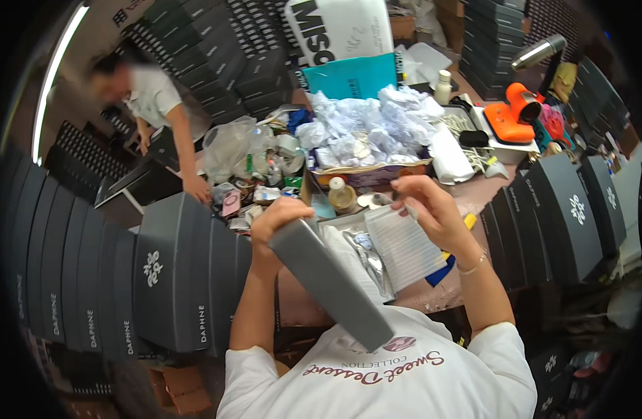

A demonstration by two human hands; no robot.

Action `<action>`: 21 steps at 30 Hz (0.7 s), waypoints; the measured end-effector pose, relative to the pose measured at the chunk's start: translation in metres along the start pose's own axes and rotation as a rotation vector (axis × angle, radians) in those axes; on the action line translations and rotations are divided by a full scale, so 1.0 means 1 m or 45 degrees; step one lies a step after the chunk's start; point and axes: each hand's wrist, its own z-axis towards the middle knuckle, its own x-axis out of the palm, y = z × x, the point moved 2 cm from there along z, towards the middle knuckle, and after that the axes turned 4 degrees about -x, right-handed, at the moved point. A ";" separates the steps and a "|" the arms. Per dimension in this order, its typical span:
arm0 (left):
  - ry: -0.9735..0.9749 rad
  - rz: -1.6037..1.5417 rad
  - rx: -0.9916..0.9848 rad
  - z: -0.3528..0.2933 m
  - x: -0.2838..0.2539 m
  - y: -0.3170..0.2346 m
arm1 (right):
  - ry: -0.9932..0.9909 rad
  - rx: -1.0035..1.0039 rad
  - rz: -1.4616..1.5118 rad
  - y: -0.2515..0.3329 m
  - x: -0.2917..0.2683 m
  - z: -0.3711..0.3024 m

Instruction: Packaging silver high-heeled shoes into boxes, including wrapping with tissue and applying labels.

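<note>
My left hand (282, 220) is closed round the upper end of a dark grey box lid (331, 283), tilted up on its edge in front of my chest. Beyond it an open shoe box (345, 225) lies on the table, partly hidden by the lid. Inside, a silver shoe (372, 260) with crumpled paper stuffing rests beside white wrapping. A ribbed white foam sheet (403, 248) is folded out over the right side of the box. At that sheet's upper corner, the fingers of my right hand (436, 209) are bent together, pinching it.
Dark shoe boxes stand in rows at left (171, 272) and right (562, 216). Behind the work spot sits a carton of crumpled paper balls (373, 129), near a small bottle (342, 195). An orange device (513, 115) stands back right. A co-worker (157, 94) handles a box at left.
</note>
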 end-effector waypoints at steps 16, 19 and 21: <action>0.488 -1.760 -0.214 -0.056 0.062 0.060 | 0.189 -0.344 -0.183 0.061 0.074 0.013; 0.465 -1.799 -0.250 -0.055 0.078 0.059 | 0.233 -0.347 -0.187 0.074 0.081 0.021; 0.444 -1.803 -0.272 -0.055 0.084 0.057 | 0.276 -0.390 -0.301 0.078 0.081 0.025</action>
